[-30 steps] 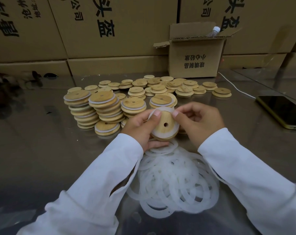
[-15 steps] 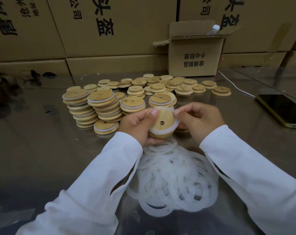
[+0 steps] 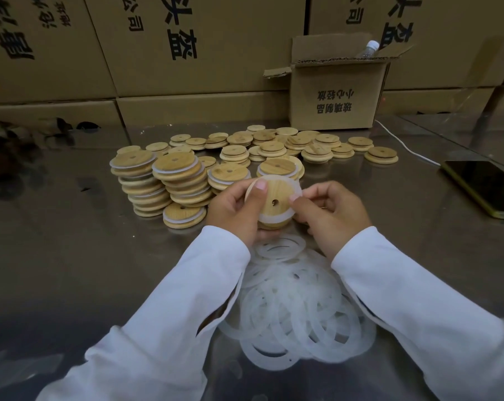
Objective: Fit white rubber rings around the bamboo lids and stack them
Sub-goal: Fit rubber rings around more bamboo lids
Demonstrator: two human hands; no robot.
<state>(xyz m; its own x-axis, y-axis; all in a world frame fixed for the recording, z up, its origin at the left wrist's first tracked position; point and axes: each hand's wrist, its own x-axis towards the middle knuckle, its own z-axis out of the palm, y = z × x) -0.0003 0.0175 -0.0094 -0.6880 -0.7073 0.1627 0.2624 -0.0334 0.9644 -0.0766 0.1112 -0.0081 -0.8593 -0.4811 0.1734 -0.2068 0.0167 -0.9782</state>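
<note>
1. Currently the fingers [image 3: 260,188] of my left hand [image 3: 236,209] are clamped on one bamboo lid [image 3: 275,198], with the thumb on its upper face and the rest curled beneath it.
2. My right hand [image 3: 328,215] pinches the white rubber ring [image 3: 273,219] at that lid's right edge, fingertips together on it. The ring lies around the lid's raised middle; I cannot tell whether it is seated all the way round.
3. I hold this lid tilted toward me above the worktop [image 3: 71,241], its small hole showing.
4. Just nearer me than the held lid, a heap of loose rings [image 3: 297,314] lies on the worktop between my white sleeves [image 3: 158,314].
5. Left of the held lid and just behind it stand stacks of ringed lids [image 3: 175,183], two tall and the others low.
6. Farther behind the held lid, bare lids [image 3: 288,143] lie in low scattered piles.
7. Well behind it, to the right, sits an open carton [image 3: 334,94] with a bottle [image 3: 370,47] poking out, and big cartons [image 3: 187,53] stand behind that.
8. Well to the right of the held lid lies a phone [image 3: 482,186] with a white cable [image 3: 404,146].
</note>
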